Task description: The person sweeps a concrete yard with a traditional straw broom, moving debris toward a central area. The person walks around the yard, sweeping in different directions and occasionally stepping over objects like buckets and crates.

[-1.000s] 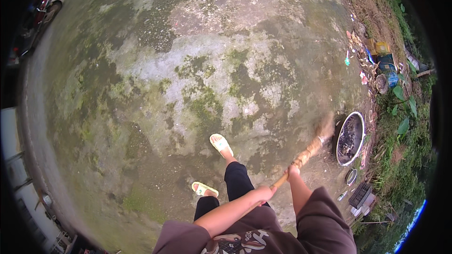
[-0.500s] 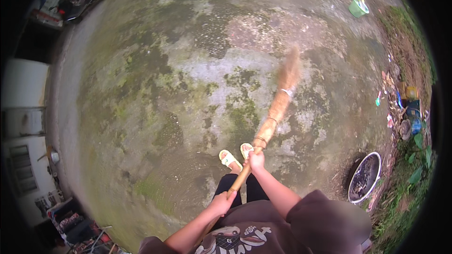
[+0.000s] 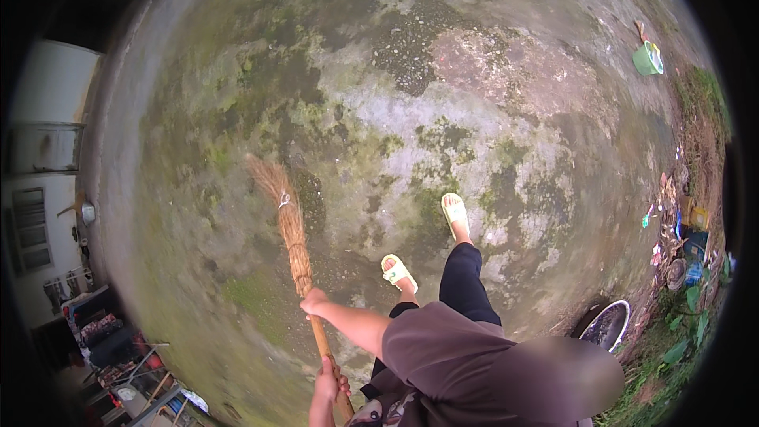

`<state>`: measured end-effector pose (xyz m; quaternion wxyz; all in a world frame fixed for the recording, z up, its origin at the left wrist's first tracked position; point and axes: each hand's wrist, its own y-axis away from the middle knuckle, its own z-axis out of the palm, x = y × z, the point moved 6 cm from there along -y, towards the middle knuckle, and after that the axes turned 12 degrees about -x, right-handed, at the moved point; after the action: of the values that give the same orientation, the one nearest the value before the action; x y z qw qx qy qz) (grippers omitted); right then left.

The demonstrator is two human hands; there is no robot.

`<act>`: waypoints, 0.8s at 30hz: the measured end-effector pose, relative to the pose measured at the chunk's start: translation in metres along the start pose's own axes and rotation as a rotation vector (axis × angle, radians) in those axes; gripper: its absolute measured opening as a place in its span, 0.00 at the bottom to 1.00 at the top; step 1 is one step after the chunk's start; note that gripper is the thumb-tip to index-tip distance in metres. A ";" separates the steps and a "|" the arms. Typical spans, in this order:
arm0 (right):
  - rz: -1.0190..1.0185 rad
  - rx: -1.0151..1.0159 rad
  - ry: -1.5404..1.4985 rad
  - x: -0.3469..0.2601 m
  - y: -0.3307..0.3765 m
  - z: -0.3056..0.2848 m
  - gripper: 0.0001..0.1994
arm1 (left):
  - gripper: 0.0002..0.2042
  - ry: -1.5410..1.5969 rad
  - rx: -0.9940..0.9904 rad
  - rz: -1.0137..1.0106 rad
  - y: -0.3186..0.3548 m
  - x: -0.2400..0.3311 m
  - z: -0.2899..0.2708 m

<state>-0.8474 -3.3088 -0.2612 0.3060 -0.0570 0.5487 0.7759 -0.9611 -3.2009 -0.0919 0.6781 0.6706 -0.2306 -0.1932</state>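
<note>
A long straw broom (image 3: 294, 241) slants over the concrete at my left. Its bristle end points far and to the left, and a pale tie binds the straw near the bristles. My right hand (image 3: 315, 301) is wrapped round the handle just below the bound straw. Lower down, my left hand (image 3: 329, 383) grips the same handle, close to my body. Whether the bristle tips touch the ground, I cannot tell. My feet, in pale yellow sandals (image 3: 454, 208), stand apart to the right of the broom.
Mossy, stained concrete (image 3: 379, 150) spreads around me. At the far right stands a green bucket (image 3: 647, 59). A round basin (image 3: 607, 326) with dark contents sits near right, by litter (image 3: 664, 213) and weeds. Along the left run a white wall (image 3: 59, 79) and piled household things (image 3: 103, 324).
The broom has swung from the far right across to my left, both hands moving with it. My right foot has stepped forward and right, and the view has shifted.
</note>
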 end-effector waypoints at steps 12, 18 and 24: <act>-0.024 0.841 -1.307 0.253 0.210 -0.485 0.03 | 0.24 -1.359 -0.568 -0.251 -0.117 0.077 0.424; 0.056 1.162 -1.689 0.415 0.356 -0.451 0.04 | 0.28 -1.726 -0.884 -0.302 -0.094 0.005 0.529; -0.279 1.124 -1.533 0.308 0.366 -0.447 0.04 | 0.28 -1.771 -0.805 -0.050 -0.047 0.077 0.484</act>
<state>-1.4028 -3.6556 -0.2674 0.6539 0.5561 0.4795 0.1824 -1.1720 -3.6431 -0.1374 0.4333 0.0053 -0.5597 -0.7064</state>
